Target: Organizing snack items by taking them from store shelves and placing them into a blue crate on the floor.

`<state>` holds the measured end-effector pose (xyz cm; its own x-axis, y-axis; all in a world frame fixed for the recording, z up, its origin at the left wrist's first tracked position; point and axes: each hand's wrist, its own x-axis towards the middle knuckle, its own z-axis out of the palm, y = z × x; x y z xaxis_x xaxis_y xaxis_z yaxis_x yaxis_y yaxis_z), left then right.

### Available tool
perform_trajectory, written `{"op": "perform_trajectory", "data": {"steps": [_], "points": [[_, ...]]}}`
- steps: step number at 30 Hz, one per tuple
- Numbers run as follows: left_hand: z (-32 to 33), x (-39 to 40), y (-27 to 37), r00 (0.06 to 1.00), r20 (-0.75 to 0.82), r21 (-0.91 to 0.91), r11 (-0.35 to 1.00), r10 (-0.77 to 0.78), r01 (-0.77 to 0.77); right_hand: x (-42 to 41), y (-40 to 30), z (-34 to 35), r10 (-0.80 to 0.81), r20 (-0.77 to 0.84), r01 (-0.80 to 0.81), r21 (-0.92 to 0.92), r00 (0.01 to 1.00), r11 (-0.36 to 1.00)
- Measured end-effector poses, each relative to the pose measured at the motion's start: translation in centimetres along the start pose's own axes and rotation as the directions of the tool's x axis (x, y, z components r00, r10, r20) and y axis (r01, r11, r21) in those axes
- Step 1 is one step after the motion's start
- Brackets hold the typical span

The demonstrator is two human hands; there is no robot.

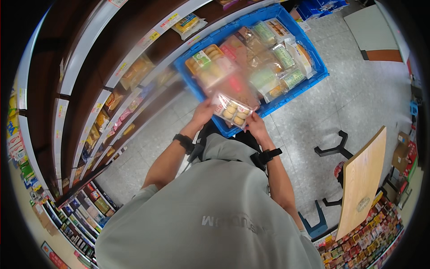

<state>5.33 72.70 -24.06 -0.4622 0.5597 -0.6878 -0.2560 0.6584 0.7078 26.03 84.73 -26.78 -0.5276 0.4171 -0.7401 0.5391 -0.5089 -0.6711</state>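
Both my hands hold a clear plastic pack of small round pastries (234, 111) over the near end of a blue plastic crate (289, 97). My left hand (204, 112) grips the pack's left edge, and my right hand (256, 126) its right corner. Inside the crate, beyond the held pack, lies a larger tray of oblong buns (211, 65) with a green and white label. Several bagged baked goods with green-printed labels (283, 56) fill the crate's right part. The middle of the crate looks hazy, so the packs there are hard to make out.
Dark store shelves with pale price rails (114, 72) curve along the left, carrying packaged breads (137, 72). One wrapped bread (189, 25) sits on a shelf beside the crate. At the right stand a wooden tabletop (362, 185) and a dark metal leg base (336, 148) on the tiled floor.
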Motion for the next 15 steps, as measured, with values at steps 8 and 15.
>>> {"op": "perform_trajectory", "data": {"steps": [8,15], "points": [[0.4,-1.7,-1.2,0.997,0.020,-0.034,0.997,-0.074,0.075,4.0,-4.6,-0.9,-0.253,-0.061,0.228,-0.267,0.966,0.936],[0.7,-1.8,0.0,0.999,-0.032,-0.166,0.986,-0.026,0.020,7.9,-7.3,0.4,-0.329,0.007,0.323,-0.214,0.944,0.922]]}}
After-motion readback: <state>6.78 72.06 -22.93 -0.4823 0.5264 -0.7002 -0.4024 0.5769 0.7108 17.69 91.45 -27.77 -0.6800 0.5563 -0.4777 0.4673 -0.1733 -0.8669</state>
